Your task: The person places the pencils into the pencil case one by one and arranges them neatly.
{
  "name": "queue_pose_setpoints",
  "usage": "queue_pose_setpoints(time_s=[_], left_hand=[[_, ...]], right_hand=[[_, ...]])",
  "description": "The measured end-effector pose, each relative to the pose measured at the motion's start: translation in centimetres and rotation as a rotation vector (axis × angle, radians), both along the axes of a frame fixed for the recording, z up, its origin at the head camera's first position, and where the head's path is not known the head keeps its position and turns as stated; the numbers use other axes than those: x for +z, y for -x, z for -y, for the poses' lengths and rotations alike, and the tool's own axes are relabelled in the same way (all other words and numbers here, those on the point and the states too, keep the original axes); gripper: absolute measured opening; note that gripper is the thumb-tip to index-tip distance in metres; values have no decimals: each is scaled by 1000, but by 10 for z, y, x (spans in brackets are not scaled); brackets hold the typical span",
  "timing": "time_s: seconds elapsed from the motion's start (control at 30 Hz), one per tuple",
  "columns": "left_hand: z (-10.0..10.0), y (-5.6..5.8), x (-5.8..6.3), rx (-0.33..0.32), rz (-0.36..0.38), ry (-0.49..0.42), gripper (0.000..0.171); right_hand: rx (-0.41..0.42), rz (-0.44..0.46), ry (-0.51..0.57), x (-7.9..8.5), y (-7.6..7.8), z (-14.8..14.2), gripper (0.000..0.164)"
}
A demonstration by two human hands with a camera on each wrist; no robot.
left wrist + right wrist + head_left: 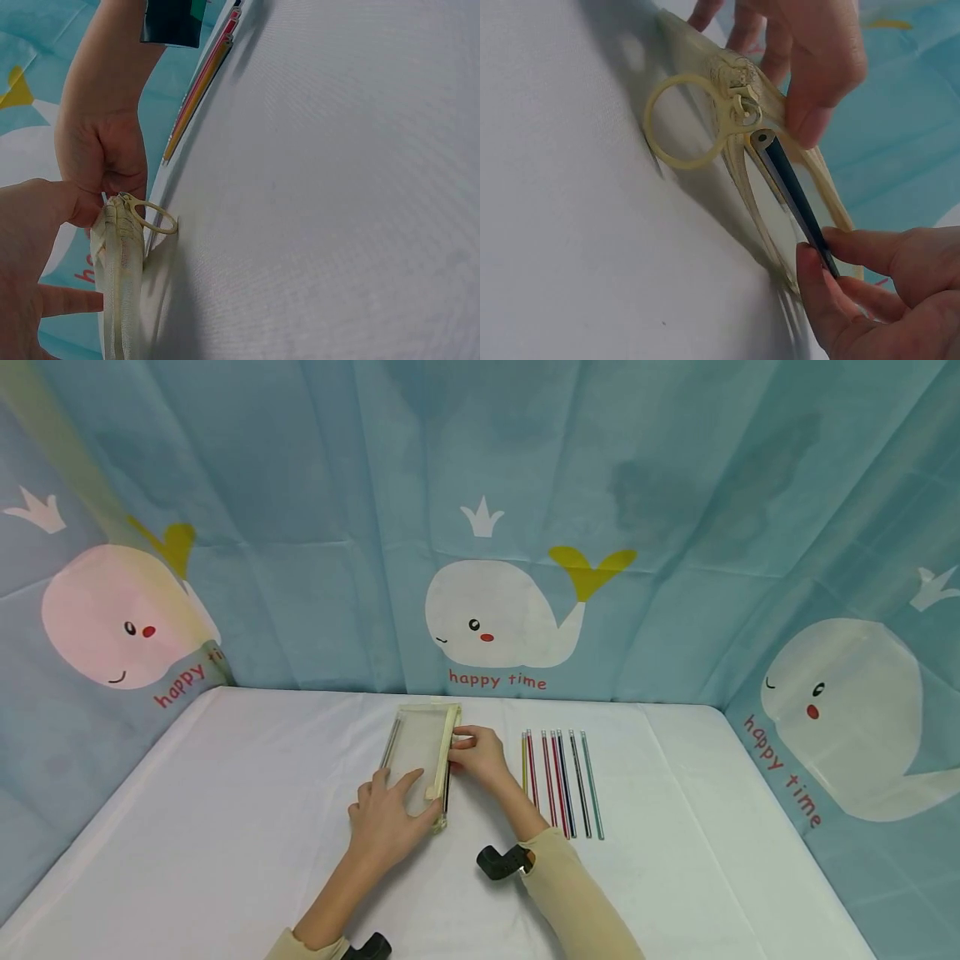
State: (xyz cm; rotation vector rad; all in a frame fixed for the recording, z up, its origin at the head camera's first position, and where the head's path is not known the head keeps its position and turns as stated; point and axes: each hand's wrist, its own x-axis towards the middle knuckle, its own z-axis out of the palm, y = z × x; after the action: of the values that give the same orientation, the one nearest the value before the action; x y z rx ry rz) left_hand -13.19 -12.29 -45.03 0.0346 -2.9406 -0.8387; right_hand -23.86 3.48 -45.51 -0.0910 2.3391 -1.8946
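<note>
Head view: pouch (422, 747) lies on the white cloth (225, 860), long axis running away from the person, far end canted a little to the right, zip (443, 752) along its right-hand side. Left hand (387, 822) spread over the near half, fingers resting on the upper face, thumb reaching the zip side. Right hand (483, 756) at the pouch's right edge, toward the far end. Dark pencil (447, 789) at that same edge, roughly parallel to the pouch, one end toward the person; most of it seen on the near side of the right hand's fingers. Loose pencils (559, 777) laid side by side to the right, well apart from the pouch, lengthwise away from the person. Left wrist view: zip edge faces the camera; ring (174, 223) of the zip pull hangs off the corner, toward the cloth. Left thumb touches that corner, one straight finger meets the upper face. Right hand beyond; its grip cannot be told from here. Right wrist view: grip plain, right thumb and fingertips pinching the dark pencil toward its farther visible part. Flat end, core showing, sticks out past the fingers toward the camera, just beside the zip pull. Shaft slants from upper left to lower right, along the pouch's parted mouth; how much sits inside cannot be told. Left thumb bears on the mouth's upper edge.
</note>
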Motion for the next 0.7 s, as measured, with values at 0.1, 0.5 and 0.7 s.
queue_pose_setpoints(time_s=[0.1, 0.5, 0.7], left_hand=[[0, 0, -1, 2, 2, -3, 60], [-1, 1, 0, 7, 5, -7, 59], [-1, 1, 0, 6, 12, -4, 59]], right_hand=[[3, -3, 3, -2, 1, 2, 41], [32, -22, -7, -1, -1, 10, 44], [34, -17, -17, -1, -2, 11, 44]])
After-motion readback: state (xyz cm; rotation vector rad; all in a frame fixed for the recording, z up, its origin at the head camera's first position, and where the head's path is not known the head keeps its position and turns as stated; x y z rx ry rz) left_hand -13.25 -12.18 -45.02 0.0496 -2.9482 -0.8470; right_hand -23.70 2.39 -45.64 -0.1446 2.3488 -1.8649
